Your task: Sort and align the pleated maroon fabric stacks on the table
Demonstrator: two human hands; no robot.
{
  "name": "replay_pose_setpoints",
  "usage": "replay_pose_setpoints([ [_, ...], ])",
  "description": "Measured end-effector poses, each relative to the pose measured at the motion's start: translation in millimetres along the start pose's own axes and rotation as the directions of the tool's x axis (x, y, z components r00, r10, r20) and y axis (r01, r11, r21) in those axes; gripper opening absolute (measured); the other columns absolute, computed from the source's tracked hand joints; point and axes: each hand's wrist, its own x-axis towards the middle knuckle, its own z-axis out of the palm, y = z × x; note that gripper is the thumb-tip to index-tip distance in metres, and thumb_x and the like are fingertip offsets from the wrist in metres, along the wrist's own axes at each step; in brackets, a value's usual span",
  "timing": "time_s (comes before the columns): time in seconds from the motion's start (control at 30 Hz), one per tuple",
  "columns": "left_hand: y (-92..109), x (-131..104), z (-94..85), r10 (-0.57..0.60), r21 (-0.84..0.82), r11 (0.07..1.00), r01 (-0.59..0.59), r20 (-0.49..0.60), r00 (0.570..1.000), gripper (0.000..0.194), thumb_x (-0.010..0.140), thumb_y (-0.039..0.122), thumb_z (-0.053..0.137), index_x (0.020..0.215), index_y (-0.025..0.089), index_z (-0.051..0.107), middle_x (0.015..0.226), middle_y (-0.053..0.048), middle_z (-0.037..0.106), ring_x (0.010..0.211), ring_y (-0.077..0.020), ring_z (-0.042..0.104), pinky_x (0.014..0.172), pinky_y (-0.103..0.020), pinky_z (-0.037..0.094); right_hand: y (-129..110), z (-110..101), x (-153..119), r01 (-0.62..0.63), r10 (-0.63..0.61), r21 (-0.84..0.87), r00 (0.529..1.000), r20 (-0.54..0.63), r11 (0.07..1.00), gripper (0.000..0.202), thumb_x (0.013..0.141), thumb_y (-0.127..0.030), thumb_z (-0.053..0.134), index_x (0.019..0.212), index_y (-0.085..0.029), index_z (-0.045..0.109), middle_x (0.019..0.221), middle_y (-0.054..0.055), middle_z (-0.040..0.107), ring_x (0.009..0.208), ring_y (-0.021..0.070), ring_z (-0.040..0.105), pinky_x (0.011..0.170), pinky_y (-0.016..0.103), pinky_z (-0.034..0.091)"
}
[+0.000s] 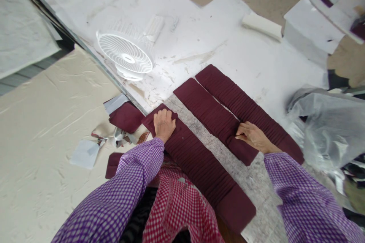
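Around the centre of the head view, maroon rows: three slanting strips of overlapped, matte, cloth-like pieces, their layered edges making close ribs.
Near row: lies toward 5 o'clock; its lower end is a smooth flap with clipped corners.
Middle row: lies toward 4 o'clock, smoother at its upper end.
Far row: lies toward 3 o'clock, finely ribbed.
Left hand: just off centre toward 8 o'clock, fingers curled and bunched on the near row's upper end; their tips are hidden, so I cannot tell whether they grip a piece.
Right hand: toward 4 o'clock, thumb and fingers closed in a pinch on a maroon edge in the middle row, near its lower end.
Table edge: slants from 10 o'clock to the near row's upper end.
Grey mottled surface: a wide strip between near and middle rows; middle and far rows leave only a thin gap.
White tabletop: smooth, scuffed, stretching beyond the far row toward 12 o'clock.
Fan: round, slotted white grille at 10 o'clock.
Plastic bag: crinkled, translucent, at 3 o'clock, near the far row's lower end.
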Motion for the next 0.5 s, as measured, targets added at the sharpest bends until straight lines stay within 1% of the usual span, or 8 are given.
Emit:
replay_pose_setpoints([
  [0.17,0.0,0.3,0.0,0.007,0.004,1.000,-0.007,-0.007,1.000,0.011,0.079,0.028,0.053,0.086,0.019,0.052,0.091,-0.010,0.059,0.089,-0.0288,0.052,0.077,-0.041,0.036,0.1,-2.5,-3.6,-0.019,0.019,0.010,1.000,-0.009,1.000,0.026,0.089,-0.045,0.051,0.078,-0.022,0.059,0.082,0.006,0.064,0.077,0.0223,0.054,0.074,0.038,0.041],
  [0.3,-0.1,0.7,0.4,0.012,0.006,1.000,-0.012,-0.010,1.000,0.012,0.079,0.029,0.053,0.085,0.019,0.052,0.091,-0.010,0.059,0.089,-0.0289,0.052,0.077,-0.041,0.036,-4.7,-7.4,-6.6,-0.018,0.018,0.024,1.000,0.000,1.000,0.025,0.091,-0.044,0.048,0.094,-0.025,0.063,0.091,0.006,0.068,0.084,0.0234,0.056,0.077,0.039,0.041],
  [0.37,0.1,0.6,0.4,0.013,0.007,1.000,-0.013,-0.012,1.000,0.012,0.079,0.029,0.053,0.085,0.019,0.052,0.091,-0.010,0.059,0.089,-0.0289,0.052,0.076,-0.041,0.036,-7.3,-9.2,-6.6,-0.004,0.003,0.029,1.000,0.012,1.000,0.025,0.091,-0.044,0.048,0.099,-0.027,0.065,0.092,0.005,0.069,0.085,0.0230,0.056,0.079,0.039,0.041],
  [0.5,0.2,0.3,0.6,0.012,0.011,1.000,-0.012,-0.014,1.000,0.012,0.079,0.030,0.054,0.084,0.019,0.052,0.091,-0.010,0.059,0.089,-0.0287,0.052,0.076,-0.041,0.036,-9.9,-10.3,-4.4,0.021,-0.022,0.038,1.000,0.019,0.999,0.025,0.092,-0.042,0.049,0.090,-0.027,0.069,0.085,0.003,0.069,0.079,0.0208,0.056,0.078,0.038,0.041],
])
